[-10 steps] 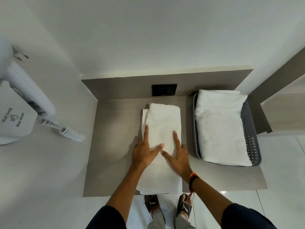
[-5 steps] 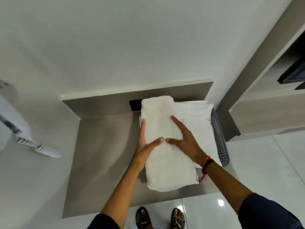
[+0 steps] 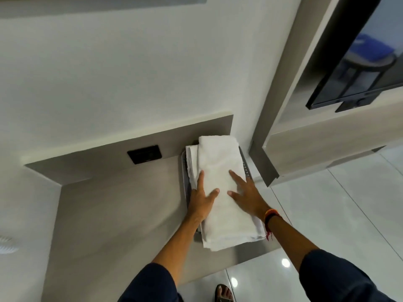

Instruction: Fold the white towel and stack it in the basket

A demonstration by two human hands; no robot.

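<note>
A folded white towel (image 3: 220, 192) lies lengthwise over the grey perforated basket (image 3: 245, 168) at the right end of the counter. Its near end hangs past the basket's front. My left hand (image 3: 201, 199) grips its left side with the thumb on top. My right hand (image 3: 246, 192) grips its right side, fingers spread over the cloth. Another folded white towel (image 3: 191, 158) sits underneath in the basket and shows at the far left. Most of the basket is hidden by the towels.
The grey counter (image 3: 109, 214) stretches left of the basket, with a black wall socket (image 3: 145, 154) on the back panel. A wooden cabinet (image 3: 327, 144) and a dark screen (image 3: 359, 62) stand close on the right. Glossy floor tiles (image 3: 338, 214) and my sandalled foot (image 3: 222, 293) are below.
Both hands lifted the folded towel off the counter and carried it right, onto the towel in the basket. The view swung right as well.
</note>
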